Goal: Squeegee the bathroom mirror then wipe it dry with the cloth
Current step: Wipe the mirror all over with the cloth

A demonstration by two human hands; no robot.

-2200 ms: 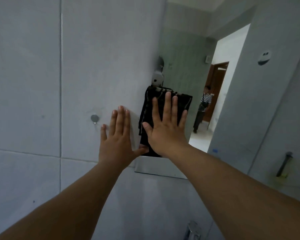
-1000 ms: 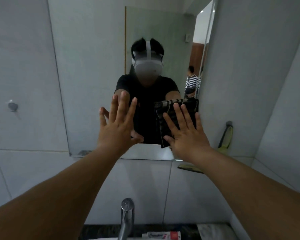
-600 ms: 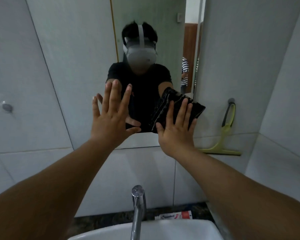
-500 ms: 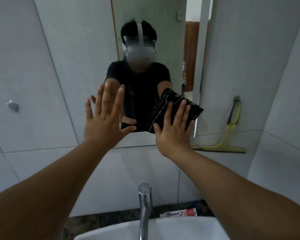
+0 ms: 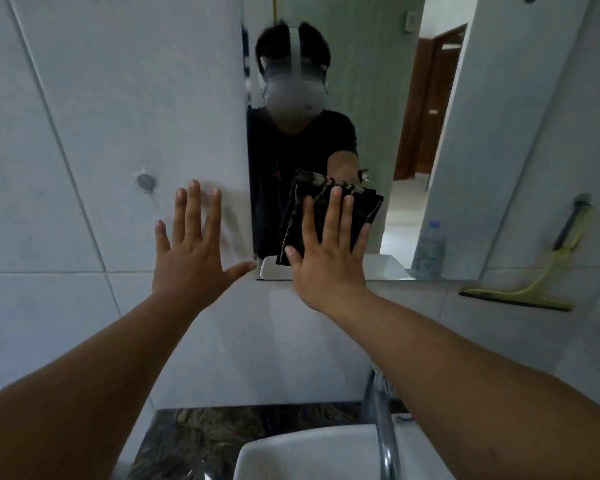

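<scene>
Against mirror (image 5: pixel 413 133) — right hand (image 5: pixel 329 261) fingers splayed, pressing cloth (image 5: pixel 329 206), long axis tilted upper-right.

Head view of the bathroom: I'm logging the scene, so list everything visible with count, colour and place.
mirror: one, on wall, centre.
cloth: one, dark patterned, flat against mirror's lower left.
squeegee: one, yellow-green, leaning on right wall ledge.
wall peg: one, grey, left tiles.
tap: one, chrome, bottom.
basin: one, white, bottom.
left hand: open, by mirror's left edge.
right hand: open, pressing cloth.
</scene>
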